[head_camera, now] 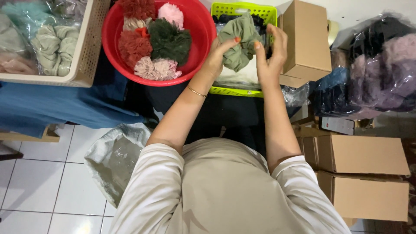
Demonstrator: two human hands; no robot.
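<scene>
I see both hands raised over the lime-green perforated plastic basket (225,91), which I take as my landmark. The left hand (216,56) pinches one side of a sage-green gathered fabric scrunchie (240,41), thumb and fingertips closed on the cloth. The right hand (271,54) grips the other side of the same scrunchie, fingers curled around it. The scrunchie hangs above the basket's middle, clear of the dark fabric pieces (225,18) lying inside near its far wall.

Just left of the basket stands a round red plastic basin (201,30) holding fluffy scrunchies in rust, dark green, and pink. Farther left of the basket sits a beige woven-look plastic crate (89,52) with pale fabric bundles. Touching the basket's right side is a plain brown cardboard box (305,39). Well right of the basket lie clear plastic bags (381,73) of purple and dark fabric.
</scene>
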